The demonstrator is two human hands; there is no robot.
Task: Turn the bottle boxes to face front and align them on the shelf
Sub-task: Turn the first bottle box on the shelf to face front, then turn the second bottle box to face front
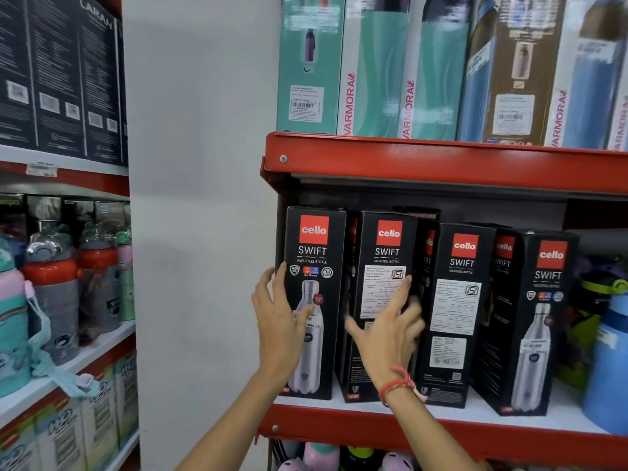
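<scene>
Several black bottle boxes stand in a row on the red shelf (339,418). The first box (314,253) shows its front with a steel bottle picture. My left hand (277,321) rests on that box's left edge, fingers spread. The second box (385,253) shows a label side. My right hand (390,331) is in front of this box, fingers apart and blurred, touching its right edge. The third box (458,300) also shows a label side. The fourth box (540,317) faces front and stands angled.
Tall teal and blue boxes (373,69) fill the shelf above. Loose bottles (608,351) stand right of the black boxes. A white wall (200,198) separates this rack from a left rack holding kids' bottles (54,283) and dark cartons (61,73).
</scene>
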